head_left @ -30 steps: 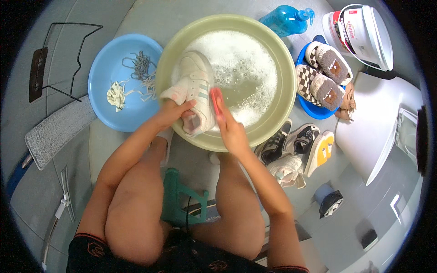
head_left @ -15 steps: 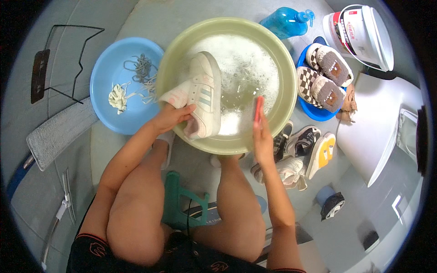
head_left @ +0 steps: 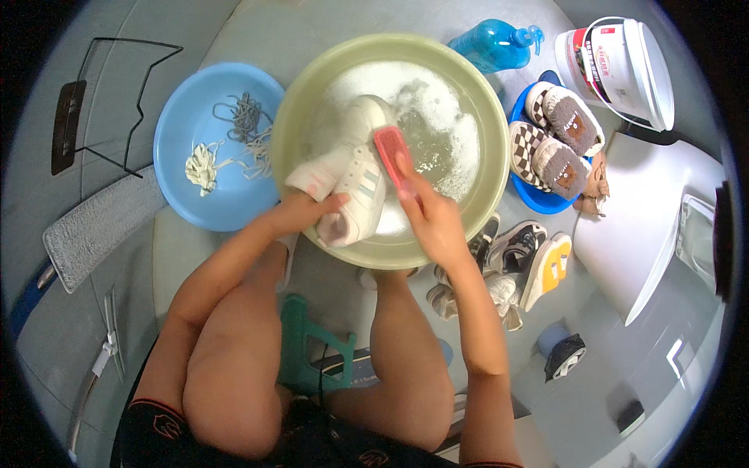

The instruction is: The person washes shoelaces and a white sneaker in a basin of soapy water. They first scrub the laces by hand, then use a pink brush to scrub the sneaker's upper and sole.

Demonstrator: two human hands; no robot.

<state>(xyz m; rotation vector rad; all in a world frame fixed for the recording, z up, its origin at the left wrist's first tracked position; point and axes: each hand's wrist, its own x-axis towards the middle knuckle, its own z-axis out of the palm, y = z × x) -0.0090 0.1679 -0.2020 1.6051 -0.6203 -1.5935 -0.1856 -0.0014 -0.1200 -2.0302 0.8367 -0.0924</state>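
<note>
One pale-green round plastic basin (head_left: 493, 156) at center, one light-blue round plastic basin (head_left: 175, 148) at left and one deep-blue round vessel (head_left: 540, 201) at upper right make three. At center, one white striped sneaker (head_left: 363, 187) and one red oblong brush (head_left: 390, 152); upper right, one blue pump bottle (head_left: 490, 47), one white plastic bucket (head_left: 612, 66), two checkered gray-topped slippers (head_left: 572, 117); lower center, one green plastic stool (head_left: 294, 335).

Basin (head_left: 492, 148) in middle, suds (head_left: 449, 101) in it, shoe (head_left: 362, 187) over it. Brush (head_left: 390, 156) at shoe's right side. Tub (head_left: 178, 132) left of basin, laces (head_left: 244, 117) in it. Pump bottle (head_left: 488, 47) behind basin, to right. Slippers (head_left: 563, 171) farther right, bucket (head_left: 620, 74) behind them.
</note>
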